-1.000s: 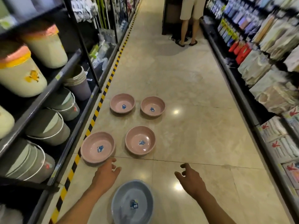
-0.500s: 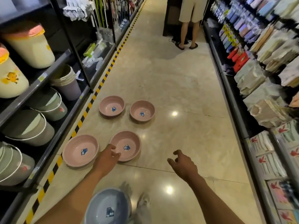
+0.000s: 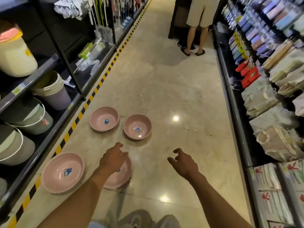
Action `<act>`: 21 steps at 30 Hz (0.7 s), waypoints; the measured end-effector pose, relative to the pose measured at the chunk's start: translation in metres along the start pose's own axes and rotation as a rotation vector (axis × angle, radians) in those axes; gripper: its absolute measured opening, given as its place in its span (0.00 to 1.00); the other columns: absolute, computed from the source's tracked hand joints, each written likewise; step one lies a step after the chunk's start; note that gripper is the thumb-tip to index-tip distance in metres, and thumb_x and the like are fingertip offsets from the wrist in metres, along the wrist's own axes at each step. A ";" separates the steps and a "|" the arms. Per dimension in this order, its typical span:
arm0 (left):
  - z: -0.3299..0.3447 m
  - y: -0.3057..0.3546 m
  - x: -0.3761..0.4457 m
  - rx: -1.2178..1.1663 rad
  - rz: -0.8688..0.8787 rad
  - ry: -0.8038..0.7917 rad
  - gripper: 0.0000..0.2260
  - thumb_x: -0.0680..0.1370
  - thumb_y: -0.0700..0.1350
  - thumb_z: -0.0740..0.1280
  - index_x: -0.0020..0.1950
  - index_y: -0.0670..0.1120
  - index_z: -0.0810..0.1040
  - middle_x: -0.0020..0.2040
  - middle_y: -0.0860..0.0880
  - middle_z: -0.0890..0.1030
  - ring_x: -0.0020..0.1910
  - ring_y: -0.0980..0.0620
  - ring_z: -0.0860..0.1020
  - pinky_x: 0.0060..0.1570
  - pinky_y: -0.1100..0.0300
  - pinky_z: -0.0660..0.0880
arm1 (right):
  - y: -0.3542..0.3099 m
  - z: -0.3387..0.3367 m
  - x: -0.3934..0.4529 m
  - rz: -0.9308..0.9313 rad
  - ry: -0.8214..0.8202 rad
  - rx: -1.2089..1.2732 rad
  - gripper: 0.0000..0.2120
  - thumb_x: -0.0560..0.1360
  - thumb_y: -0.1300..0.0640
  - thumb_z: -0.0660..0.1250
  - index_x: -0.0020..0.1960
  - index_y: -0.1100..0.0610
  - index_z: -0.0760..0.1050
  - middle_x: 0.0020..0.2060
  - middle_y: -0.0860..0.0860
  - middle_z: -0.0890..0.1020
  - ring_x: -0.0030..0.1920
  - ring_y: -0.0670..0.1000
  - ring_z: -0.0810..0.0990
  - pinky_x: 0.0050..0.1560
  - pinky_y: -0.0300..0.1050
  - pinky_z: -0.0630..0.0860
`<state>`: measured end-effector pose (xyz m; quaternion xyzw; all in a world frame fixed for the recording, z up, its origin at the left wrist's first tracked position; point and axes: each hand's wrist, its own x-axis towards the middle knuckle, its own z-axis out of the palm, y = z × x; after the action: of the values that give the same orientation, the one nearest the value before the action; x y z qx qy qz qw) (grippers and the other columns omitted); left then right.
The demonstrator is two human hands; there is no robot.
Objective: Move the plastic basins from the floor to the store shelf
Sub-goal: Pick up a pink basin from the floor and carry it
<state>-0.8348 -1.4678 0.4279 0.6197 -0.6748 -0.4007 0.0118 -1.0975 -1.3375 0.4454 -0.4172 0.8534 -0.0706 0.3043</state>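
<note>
Several pink plastic basins lie on the shiny floor. The near left basin (image 3: pixel 63 172) sits beside the striped shelf edge. A second near basin (image 3: pixel 122 175) is partly hidden under my left hand (image 3: pixel 113 159), which hovers over it with fingers apart, holding nothing. Two more lie further on: the far left basin (image 3: pixel 104 118) and the far right basin (image 3: pixel 137 126). My right hand (image 3: pixel 184 163) hangs open over bare floor to the right of the basins. The store shelf (image 3: pixel 54 132) runs along the left.
Buckets (image 3: pixel 28 116) and lidded bins (image 3: pixel 14 55) fill the left shelf. A shelf of packaged goods (image 3: pixel 271 116) lines the right side. A person (image 3: pixel 196 25) stands further down the aisle. My grey shoes (image 3: pixel 148 219) show at the bottom.
I have stepped forward along the aisle. The basins have slid nearer, my left hand has come over the second near basin, and the blue basin has dropped out of view below.
</note>
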 end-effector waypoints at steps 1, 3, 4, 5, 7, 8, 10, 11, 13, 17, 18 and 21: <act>0.002 0.015 0.013 -0.009 0.006 0.000 0.21 0.79 0.55 0.67 0.71 0.52 0.71 0.63 0.48 0.81 0.60 0.44 0.79 0.54 0.54 0.74 | 0.003 -0.011 0.013 0.005 0.003 0.005 0.28 0.75 0.35 0.62 0.70 0.48 0.67 0.57 0.50 0.82 0.56 0.54 0.81 0.46 0.47 0.72; 0.008 0.044 0.040 -0.019 0.023 -0.002 0.21 0.79 0.58 0.67 0.70 0.53 0.71 0.63 0.49 0.81 0.59 0.46 0.79 0.50 0.56 0.71 | 0.010 -0.031 0.045 0.011 0.007 0.005 0.28 0.75 0.35 0.62 0.70 0.48 0.68 0.56 0.49 0.82 0.55 0.53 0.81 0.45 0.46 0.71; 0.010 0.058 0.055 -0.016 0.028 -0.003 0.21 0.79 0.58 0.67 0.70 0.54 0.71 0.62 0.49 0.81 0.59 0.46 0.80 0.49 0.56 0.71 | 0.012 -0.042 0.063 0.011 0.004 0.003 0.28 0.75 0.35 0.62 0.70 0.48 0.68 0.56 0.49 0.82 0.56 0.53 0.81 0.45 0.46 0.71; 0.012 0.071 0.070 -0.009 0.029 -0.004 0.21 0.79 0.58 0.66 0.70 0.54 0.71 0.62 0.49 0.81 0.59 0.46 0.80 0.49 0.56 0.72 | 0.014 -0.053 0.083 0.009 -0.003 0.002 0.28 0.75 0.35 0.62 0.70 0.48 0.68 0.57 0.49 0.82 0.56 0.54 0.81 0.45 0.46 0.71; 0.013 0.094 0.100 -0.015 0.004 -0.002 0.22 0.78 0.58 0.66 0.70 0.53 0.71 0.60 0.50 0.81 0.58 0.47 0.80 0.50 0.56 0.72 | 0.015 -0.074 0.123 -0.008 -0.018 0.002 0.28 0.75 0.35 0.62 0.70 0.48 0.67 0.58 0.50 0.82 0.57 0.54 0.81 0.47 0.46 0.71; 0.013 0.105 0.116 -0.037 -0.022 0.002 0.21 0.78 0.58 0.66 0.69 0.53 0.71 0.57 0.50 0.81 0.57 0.46 0.80 0.51 0.56 0.73 | 0.015 -0.084 0.143 -0.020 -0.021 0.005 0.28 0.75 0.35 0.62 0.70 0.48 0.67 0.58 0.50 0.82 0.57 0.54 0.81 0.47 0.46 0.72; 0.012 0.126 0.142 -0.107 -0.079 0.011 0.20 0.78 0.58 0.67 0.67 0.53 0.72 0.53 0.50 0.80 0.53 0.46 0.80 0.53 0.54 0.76 | 0.012 -0.105 0.184 -0.055 -0.040 -0.004 0.28 0.75 0.35 0.62 0.70 0.48 0.67 0.58 0.50 0.82 0.57 0.54 0.81 0.48 0.47 0.72; 0.011 0.136 0.155 -0.137 -0.107 0.031 0.19 0.78 0.57 0.68 0.66 0.52 0.73 0.53 0.49 0.81 0.52 0.46 0.80 0.54 0.53 0.76 | 0.009 -0.115 0.206 -0.076 -0.056 -0.018 0.28 0.75 0.35 0.62 0.71 0.48 0.67 0.58 0.50 0.82 0.57 0.54 0.80 0.48 0.47 0.72; 0.009 0.152 0.179 -0.160 -0.148 0.101 0.19 0.78 0.56 0.69 0.66 0.50 0.74 0.55 0.47 0.83 0.54 0.44 0.80 0.55 0.53 0.75 | 0.000 -0.135 0.248 -0.122 -0.086 -0.064 0.28 0.75 0.35 0.61 0.71 0.48 0.67 0.59 0.50 0.81 0.57 0.54 0.80 0.49 0.47 0.73; -0.004 0.164 0.215 -0.203 -0.253 0.176 0.18 0.78 0.60 0.67 0.65 0.54 0.73 0.57 0.50 0.82 0.58 0.46 0.79 0.58 0.53 0.75 | -0.037 -0.165 0.329 -0.240 -0.150 -0.169 0.29 0.76 0.36 0.61 0.72 0.49 0.65 0.62 0.51 0.80 0.59 0.55 0.80 0.54 0.49 0.75; -0.008 0.163 0.220 -0.210 -0.289 0.193 0.19 0.78 0.60 0.67 0.66 0.55 0.73 0.58 0.50 0.82 0.59 0.46 0.79 0.58 0.53 0.74 | -0.049 -0.169 0.347 -0.274 -0.172 -0.192 0.29 0.77 0.37 0.61 0.72 0.50 0.65 0.62 0.51 0.80 0.59 0.55 0.80 0.54 0.49 0.76; -0.017 0.156 0.236 -0.199 -0.382 0.262 0.19 0.78 0.61 0.66 0.67 0.56 0.73 0.59 0.51 0.82 0.59 0.47 0.79 0.56 0.54 0.73 | -0.090 -0.168 0.398 -0.390 -0.229 -0.264 0.28 0.77 0.37 0.62 0.71 0.50 0.66 0.61 0.52 0.80 0.59 0.55 0.79 0.53 0.49 0.75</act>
<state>-1.0093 -1.6907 0.4126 0.7783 -0.4956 -0.3763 0.0841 -1.3199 -1.7180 0.4310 -0.6154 0.7185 0.0320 0.3225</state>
